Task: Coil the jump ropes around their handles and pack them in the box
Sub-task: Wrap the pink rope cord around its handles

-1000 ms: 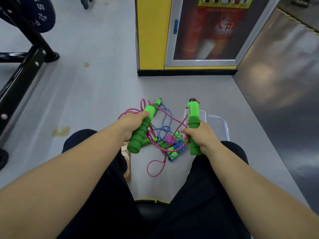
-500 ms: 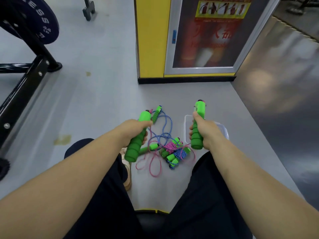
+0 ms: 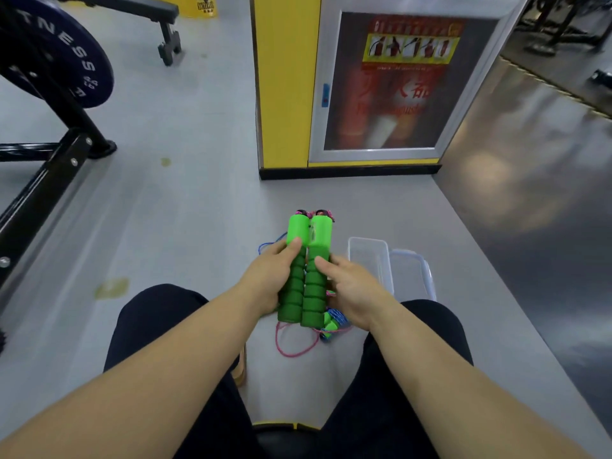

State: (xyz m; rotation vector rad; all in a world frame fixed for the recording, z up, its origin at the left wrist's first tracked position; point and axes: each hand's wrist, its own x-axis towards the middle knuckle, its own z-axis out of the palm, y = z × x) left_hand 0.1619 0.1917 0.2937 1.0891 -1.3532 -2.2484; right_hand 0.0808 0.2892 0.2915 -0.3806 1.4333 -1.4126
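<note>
- left hand [image 3: 265,283]: wrapped round the ribbed part of the left handle [image 3: 298,230], thumb lying up on its smooth top.
- blue rope [image 3: 266,247]: a bit of it shows on the floor [image 3: 198,226] just past that hand, not held.
- handles: left one and right handle [image 3: 320,240] side by side, touching along their length. The long axis points away from the body and the cord ends are at the far tips. Both are held off the floor between the knees.
- right hand [image 3: 354,289]: clamped on the right handle, thumb across the front. Hands are close together, one handle each.
- pink rope [image 3: 291,351]: slack loop on the floor under the handles, with no turns round the handles. My read is that winding hasn't started. One hand needs to take both handles so the other can wrap.
- box [image 3: 369,260]: clear, open, on the floor just right of the right hand, which is the nearer one. Its long axis is roughly parallel to the handles.
- lid [image 3: 410,276]: lies against the box's right side.
</note>
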